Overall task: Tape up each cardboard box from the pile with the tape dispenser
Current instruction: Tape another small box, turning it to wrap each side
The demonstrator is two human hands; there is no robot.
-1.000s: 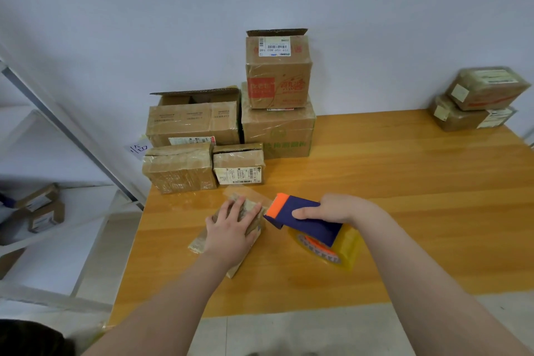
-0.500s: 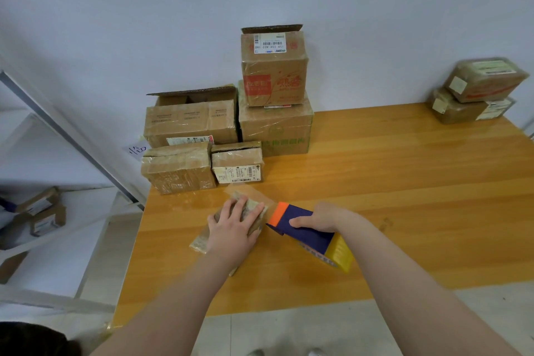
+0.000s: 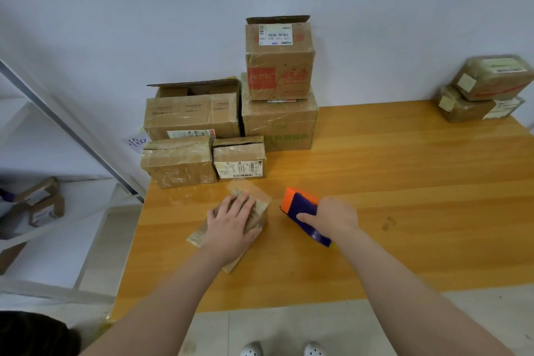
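Head view: left hand (image 3: 231, 225) lies flat, fingers straight, pressing a small flat brown cardboard box (image 3: 258, 209) on the orange wooden worktop (image 3: 404, 182); the box is largely hidden beneath it. Just right of the box, not touching, right hand (image 3: 332, 218) grips the blue-and-orange tape dispenser (image 3: 297, 205); its roll is mostly hidden. A pile of 5 brown cardboard boxes (image 3: 202, 118) sits behind.

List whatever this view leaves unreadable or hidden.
Head view: the left hand covers the top of the small box; its seam is hidden.
Head view: the right hand and the tape dispenser hide most of the tape roll.
Head view: the two parcels at the right edge are blurred.
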